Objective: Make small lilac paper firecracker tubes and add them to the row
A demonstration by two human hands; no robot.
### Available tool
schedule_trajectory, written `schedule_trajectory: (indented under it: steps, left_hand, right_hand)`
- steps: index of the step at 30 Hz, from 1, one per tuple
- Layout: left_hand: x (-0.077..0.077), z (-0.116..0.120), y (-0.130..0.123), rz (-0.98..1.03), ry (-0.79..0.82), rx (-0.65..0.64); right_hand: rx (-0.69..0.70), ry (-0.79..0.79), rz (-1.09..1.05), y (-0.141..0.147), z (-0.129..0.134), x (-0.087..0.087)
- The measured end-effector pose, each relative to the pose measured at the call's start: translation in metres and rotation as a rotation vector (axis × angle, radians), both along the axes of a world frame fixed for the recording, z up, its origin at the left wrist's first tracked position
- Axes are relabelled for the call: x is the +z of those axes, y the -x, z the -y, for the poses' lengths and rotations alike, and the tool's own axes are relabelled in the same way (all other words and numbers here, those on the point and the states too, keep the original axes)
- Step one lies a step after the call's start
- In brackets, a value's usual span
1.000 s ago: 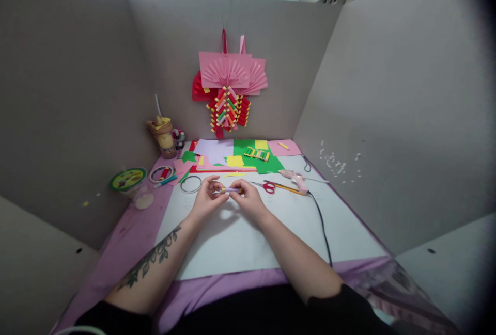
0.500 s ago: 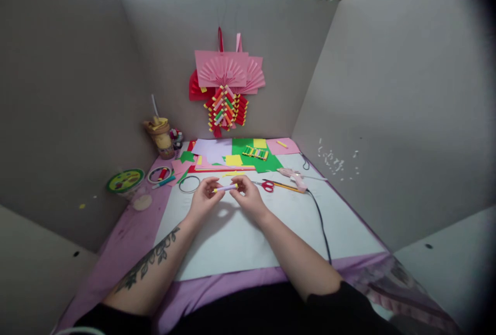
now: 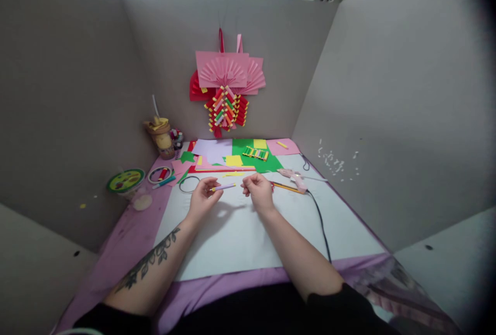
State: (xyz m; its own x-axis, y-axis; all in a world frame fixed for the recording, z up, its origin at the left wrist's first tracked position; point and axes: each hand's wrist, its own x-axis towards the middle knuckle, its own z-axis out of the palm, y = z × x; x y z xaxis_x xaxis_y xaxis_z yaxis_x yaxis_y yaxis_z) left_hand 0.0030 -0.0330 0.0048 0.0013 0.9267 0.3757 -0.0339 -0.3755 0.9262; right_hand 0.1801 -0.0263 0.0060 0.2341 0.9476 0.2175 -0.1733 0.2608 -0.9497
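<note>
My left hand (image 3: 204, 196) pinches a small lilac paper tube (image 3: 225, 187) with yellow ends between thumb and fingers, a little above the white table sheet (image 3: 225, 242). To the right of the tube's free end is my right hand (image 3: 259, 190), apart from it, with its fingers curled together. Whatever those fingers hold, if anything, is hidden. Red-handled scissors (image 3: 272, 185) lie behind the right hand, mostly covered by it. A thin roll of tape (image 3: 189, 185) lies beside the left hand. Yellow paper strips (image 3: 233, 174) rest just beyond both hands.
A pink glue gun (image 3: 297, 182) with a black cord (image 3: 321, 221) lies to the right by a pencil (image 3: 287, 187). Coloured paper sheets (image 3: 211, 147) and a row of small tubes (image 3: 256, 153) are at the back. A drink cup (image 3: 163, 141) and round tub (image 3: 126, 182) stand left.
My right hand has let go of the lilac tube's right end, drawn off to the right and curled its fingers. The left hand keeps the tube, which tilts slightly.
</note>
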Motion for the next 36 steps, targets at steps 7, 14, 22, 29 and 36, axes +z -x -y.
schedule_trajectory:
  steps: [7, 14, 22, 29, 36]
  left_hand:
    - [0.001, 0.001, 0.000, -0.005, 0.015, 0.029]
    - [-0.003, -0.003, 0.003, -0.066, 0.024, 0.069]
    - [-0.008, -0.004, 0.004, -0.195, -0.007, 0.114]
    - [-0.007, 0.003, 0.000, -0.341, -0.194, 0.086]
    - [-0.008, 0.006, -0.001, -0.483, -0.332, 0.098]
  right_hand:
    - [0.099, -0.003, 0.052, 0.003, 0.002, -0.001]
    - [-0.028, -0.086, 0.166, 0.005, -0.001, -0.003]
    - [-0.033, -0.081, 0.285, 0.005, 0.002, 0.000]
    - [0.161, -0.161, 0.439, 0.011, 0.005, -0.004]
    - [0.189, -0.094, 0.355, 0.019, 0.005, -0.011]
